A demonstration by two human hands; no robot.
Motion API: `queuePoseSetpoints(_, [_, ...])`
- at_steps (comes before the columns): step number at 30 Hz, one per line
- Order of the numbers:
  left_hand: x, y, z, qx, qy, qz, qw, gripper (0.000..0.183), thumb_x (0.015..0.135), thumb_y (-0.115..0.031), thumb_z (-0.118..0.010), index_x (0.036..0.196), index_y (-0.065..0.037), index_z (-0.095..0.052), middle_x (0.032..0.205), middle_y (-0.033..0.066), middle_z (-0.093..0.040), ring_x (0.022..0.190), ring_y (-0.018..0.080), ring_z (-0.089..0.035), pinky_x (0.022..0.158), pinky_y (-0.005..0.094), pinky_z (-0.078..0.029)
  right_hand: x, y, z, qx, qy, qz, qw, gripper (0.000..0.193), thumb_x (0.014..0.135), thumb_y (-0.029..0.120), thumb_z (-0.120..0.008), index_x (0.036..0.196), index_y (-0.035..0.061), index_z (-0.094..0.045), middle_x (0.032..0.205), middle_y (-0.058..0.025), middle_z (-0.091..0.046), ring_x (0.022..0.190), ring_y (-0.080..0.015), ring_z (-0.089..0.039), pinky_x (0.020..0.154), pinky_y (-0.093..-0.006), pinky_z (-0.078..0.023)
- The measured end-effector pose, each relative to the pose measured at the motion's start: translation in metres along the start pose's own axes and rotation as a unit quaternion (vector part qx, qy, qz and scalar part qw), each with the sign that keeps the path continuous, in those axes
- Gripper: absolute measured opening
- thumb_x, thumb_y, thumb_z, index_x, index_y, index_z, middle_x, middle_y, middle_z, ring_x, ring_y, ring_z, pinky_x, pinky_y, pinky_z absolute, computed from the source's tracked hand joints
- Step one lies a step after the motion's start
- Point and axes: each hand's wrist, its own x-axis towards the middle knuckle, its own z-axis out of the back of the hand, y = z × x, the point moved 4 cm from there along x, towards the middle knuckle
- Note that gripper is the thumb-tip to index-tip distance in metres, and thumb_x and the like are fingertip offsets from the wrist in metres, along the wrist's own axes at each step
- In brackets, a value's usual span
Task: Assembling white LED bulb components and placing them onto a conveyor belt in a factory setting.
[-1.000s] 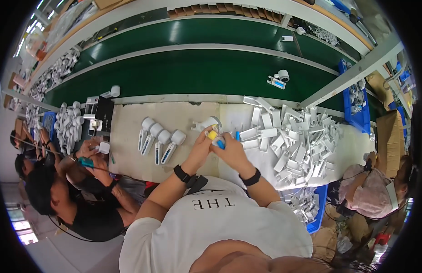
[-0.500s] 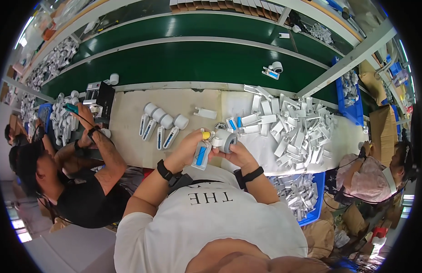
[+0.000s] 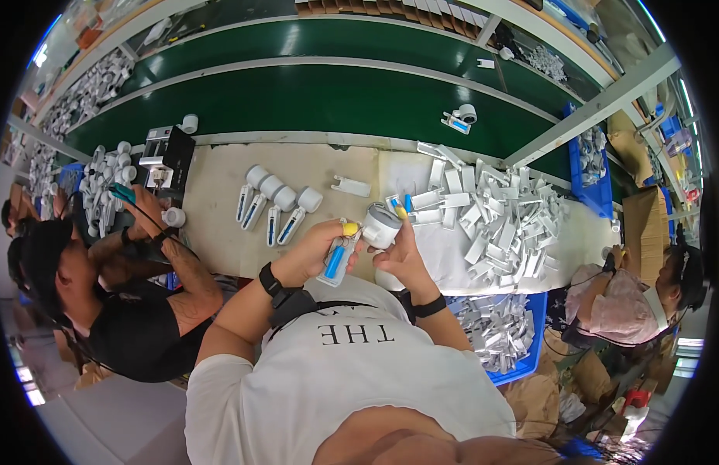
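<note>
My left hand (image 3: 311, 249) is closed on the open handle of a white round-headed device (image 3: 382, 225), with a yellow cover on one digit. A blue cylinder (image 3: 336, 260) lies in that handle. Fingers of my right hand (image 3: 404, 260) press the right side of the device's drum-shaped head, one of them also yellow-tipped. Left of my hands on the table, several similar devices (image 3: 276, 192) lie in a group with their heads together. A single white handle shell (image 3: 351, 186) rests beyond my hands. Just past my right fingertips are blue cylinders in white shells (image 3: 408, 203).
A large heap of white shells (image 3: 495, 221) covers the table's right part. Below it stands a blue bin (image 3: 539, 325) of similar parts. A green conveyor (image 3: 297, 105) runs behind, carrying another device (image 3: 462, 118). Co-workers sit left (image 3: 127, 310) and right (image 3: 619, 302). A black machine (image 3: 167, 164) stands left.
The device's round head has turned, its grey rim now facing up and away. My right hand has shifted from beneath the head to its right side, a finger reaching its far edge.
</note>
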Motion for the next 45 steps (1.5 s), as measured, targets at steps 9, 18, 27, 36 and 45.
queuePoseSetpoints(9, [-0.007, -0.003, -0.009, 0.081, 0.007, -0.035, 0.996, 0.016, 0.085, -0.019, -0.045, 0.093, -0.005, -0.046, 0.075, 0.009, -0.056, 0.056, 0.0163, -0.054, 0.051, 0.0286, -0.045, 0.002, 0.048, 0.008, -0.3, 0.044, 0.106, 0.947, 0.076, 0.059, -0.005, -0.072, 0.124, 0.0075, -0.035, 0.117, -0.0086, -0.047, 0.109, -0.0195, -0.047, 0.092, -0.0335, -0.038])
queuePoseSetpoints(18, [-0.01, -0.007, -0.012, 0.171, -0.005, -0.08, 0.982, 0.014, 0.083, -0.014, -0.046, 0.094, -0.004, -0.042, 0.074, 0.0073, -0.055, 0.054, 0.014, -0.053, 0.05, 0.027, -0.043, 0.014, 0.069, -0.001, -0.245, 0.082, 0.082, 0.963, 0.075, 0.063, 0.002, -0.073, 0.126, 0.0092, -0.034, 0.117, -0.0078, -0.047, 0.108, -0.0201, -0.047, 0.092, -0.0337, -0.038])
queuePoseSetpoints(27, [-0.01, 0.0, -0.01, 0.235, -0.025, -0.108, 0.966, 0.012, 0.081, -0.007, -0.046, 0.091, -0.003, -0.042, 0.07, 0.0077, -0.055, 0.053, 0.0131, -0.053, 0.049, 0.0262, -0.043, 0.006, 0.078, -0.006, -0.374, 0.1, 0.133, 0.912, 0.072, 0.063, 0.002, -0.074, 0.125, 0.0091, -0.038, 0.116, -0.0075, -0.046, 0.109, -0.0202, -0.047, 0.091, -0.0332, -0.04])
queuePoseSetpoints(36, [-0.012, 0.003, -0.023, 0.37, -0.011, -0.13, 0.92, 0.024, 0.074, -0.01, -0.054, 0.092, 0.003, -0.045, 0.067, 0.0091, -0.056, 0.052, 0.0148, -0.055, 0.049, 0.0269, -0.045, 0.005, 0.119, -0.041, -0.506, 0.183, 0.145, 0.83, 0.058, 0.069, 0.013, -0.072, 0.121, 0.0089, -0.048, 0.111, -0.0085, -0.048, 0.095, -0.0193, -0.052, 0.077, -0.0292, -0.044])
queuePoseSetpoints(45, [-0.003, 0.013, -0.016, 0.554, -0.032, -0.195, 0.809, 0.033, 0.07, -0.014, -0.057, 0.095, 0.003, -0.045, 0.068, 0.0139, -0.057, 0.053, 0.0201, -0.056, 0.051, 0.031, -0.045, 0.015, 0.112, -0.044, -0.592, 0.202, 0.047, 0.779, 0.053, 0.073, 0.027, -0.069, 0.12, 0.0095, -0.05, 0.108, -0.0101, -0.051, 0.081, -0.0178, -0.051, 0.067, -0.0255, -0.043])
